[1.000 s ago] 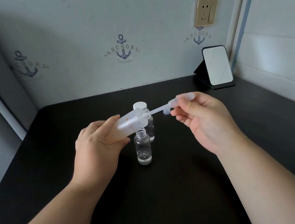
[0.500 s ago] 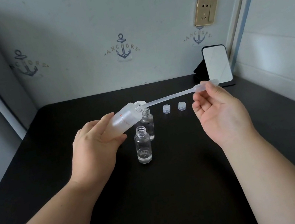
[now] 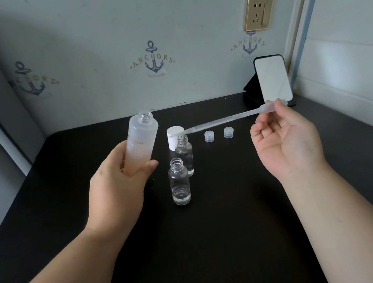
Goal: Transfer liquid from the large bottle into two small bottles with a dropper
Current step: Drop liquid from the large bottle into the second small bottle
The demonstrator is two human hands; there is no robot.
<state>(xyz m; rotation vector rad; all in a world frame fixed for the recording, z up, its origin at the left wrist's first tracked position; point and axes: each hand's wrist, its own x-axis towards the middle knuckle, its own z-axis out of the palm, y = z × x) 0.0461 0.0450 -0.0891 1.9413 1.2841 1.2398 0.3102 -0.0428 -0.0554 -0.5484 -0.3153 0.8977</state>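
Clear plastic dropper (image 3: 226, 120) pinched in right hand (image 3: 285, 141), long axis toward 9 o'clock, tip seemingly just above farther small clear glass bottle (image 3: 184, 151) on counter (image 3: 222, 235). Left hand (image 3: 119, 190) gripping frosted large bottle (image 3: 142, 141).

Frosted large bottle (image 3: 142, 142), uncapped, near-upright in left hand (image 3: 119, 188). Translucent plastic dropper (image 3: 231, 118) near-horizontal, bulb pinched by right hand (image 3: 285, 141), tip above farther clear small bottle (image 3: 184, 153); nearer clear small bottle (image 3: 179, 182) between the hands.
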